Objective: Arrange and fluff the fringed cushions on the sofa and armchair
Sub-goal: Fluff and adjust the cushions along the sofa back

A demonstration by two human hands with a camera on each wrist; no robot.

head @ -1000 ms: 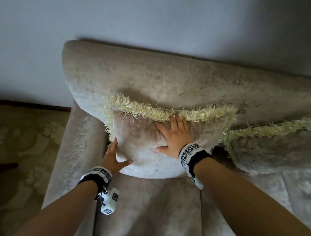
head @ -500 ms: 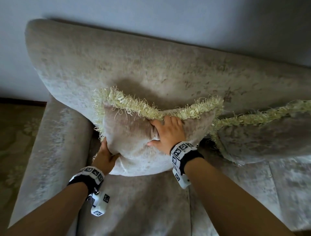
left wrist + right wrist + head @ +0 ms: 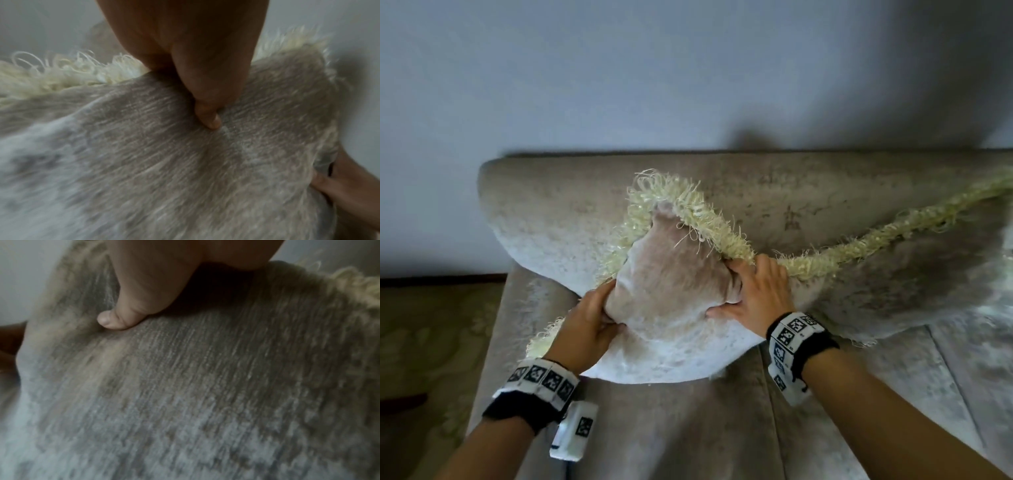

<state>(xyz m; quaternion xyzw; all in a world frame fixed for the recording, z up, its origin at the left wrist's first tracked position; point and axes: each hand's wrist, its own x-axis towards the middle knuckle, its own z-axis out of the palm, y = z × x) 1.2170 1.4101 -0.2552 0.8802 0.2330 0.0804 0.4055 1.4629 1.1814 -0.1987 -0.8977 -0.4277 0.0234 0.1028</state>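
A beige cushion (image 3: 671,284) with cream fringe stands against the sofa back (image 3: 558,219), squeezed so its top corner points up. My left hand (image 3: 592,315) grips its left edge, thumb dug into the front face (image 3: 144,162). My right hand (image 3: 756,294) grips its right side just under the fringe, thumb pressed on the fabric (image 3: 185,386). A second fringed cushion (image 3: 911,274) leans on the sofa back directly to the right, touching my right hand. The fingers behind the cushion are hidden.
The sofa's left armrest (image 3: 517,318) runs down the left, with patterned carpet (image 3: 431,342) beyond it. The seat cushions (image 3: 688,428) lie below my hands. A pale wall (image 3: 688,68) rises behind the sofa back.
Both hands have gone from lying on the cushion to squeezing its sides inward, so it bunches and its top corner rises. The view has shifted upward.
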